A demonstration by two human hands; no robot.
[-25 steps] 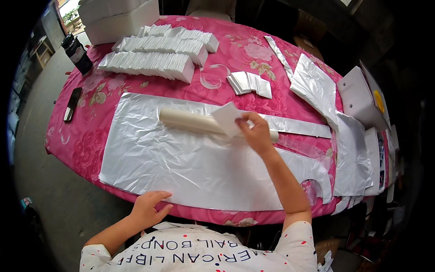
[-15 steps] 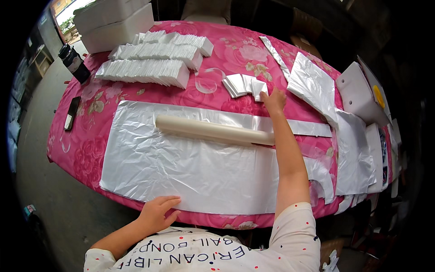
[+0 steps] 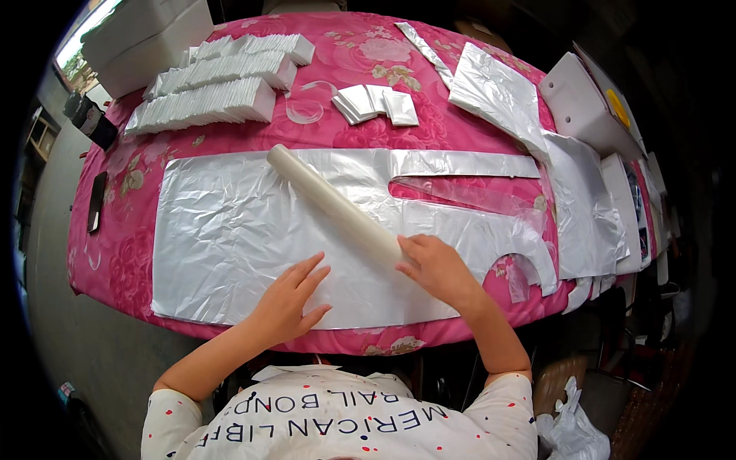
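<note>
A flat layer of shiny white plastic film (image 3: 222, 238), with strap-like cut-outs at its right end, covers the near part of the table. Across it lies a smooth cream tube (image 3: 330, 201), slanting from far left to near right. My right hand (image 3: 437, 268) has its fingers closed around the tube's near end. My left hand (image 3: 290, 300) is over the near part of the film, fingers spread, holding nothing. Beyond the film sits a small fanned group of folded white packets (image 3: 401, 107); neither hand touches it.
Long rows of similar packets (image 3: 203, 100) stand at the far left, before a white foam box (image 3: 149, 46). A dark flask (image 3: 90, 121) and a phone (image 3: 97, 202) lie along the left edge. More film (image 3: 498, 92) and a white case (image 3: 583, 100) occupy the right side of the pink-flowered tablecloth (image 3: 253, 136).
My right hand has come back from the small packets to the tube's near end. The tube has swung from nearly crosswise to diagonal. My left hand has moved right and farther over the film.
</note>
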